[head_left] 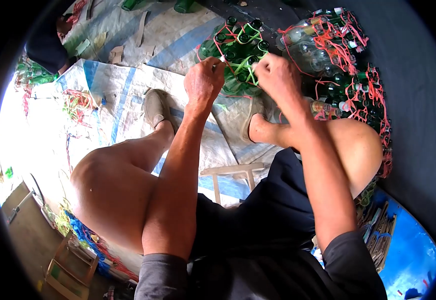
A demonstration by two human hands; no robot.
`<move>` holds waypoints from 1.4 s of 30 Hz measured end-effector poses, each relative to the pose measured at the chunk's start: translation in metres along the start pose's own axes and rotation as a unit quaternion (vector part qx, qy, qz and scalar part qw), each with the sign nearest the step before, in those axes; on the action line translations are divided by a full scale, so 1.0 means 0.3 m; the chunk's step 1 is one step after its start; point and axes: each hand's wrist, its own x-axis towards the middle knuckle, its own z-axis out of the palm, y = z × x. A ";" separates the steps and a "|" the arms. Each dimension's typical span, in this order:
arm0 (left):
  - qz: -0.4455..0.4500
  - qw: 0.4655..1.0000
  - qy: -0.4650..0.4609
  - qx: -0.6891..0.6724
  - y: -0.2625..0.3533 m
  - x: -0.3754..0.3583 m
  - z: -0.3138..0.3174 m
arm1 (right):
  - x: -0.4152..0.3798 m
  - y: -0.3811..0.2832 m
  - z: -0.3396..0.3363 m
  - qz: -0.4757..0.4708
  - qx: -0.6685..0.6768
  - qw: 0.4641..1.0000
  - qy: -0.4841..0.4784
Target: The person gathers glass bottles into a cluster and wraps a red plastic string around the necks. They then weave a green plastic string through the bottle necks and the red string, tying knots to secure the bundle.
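A bundle of green glass bottles (243, 47) stands upright on the sheet between my feet, with pink and light green string looped round the bottle necks. My left hand (204, 82) is closed at the near left side of the bundle, fingertips pinched by the string. My right hand (278, 75) is closed at the bundle's right side, beside a bottle neck and the light green string. What lies between the fingers of each hand is too small to make out.
Tied bottle bundles (323, 47) are stacked along the dark wall at right. Loose string (80, 106) lies on the striped sheet (123, 80) at left. Another person's leg (48, 47) shows at upper left. A wooden stool (233, 170) is between my legs; bundled sticks (379, 242) lie lower right.
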 end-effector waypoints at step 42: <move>0.153 0.963 -0.097 0.197 0.056 0.018 -0.081 | -0.029 0.184 0.017 -0.094 -0.051 0.994 -0.037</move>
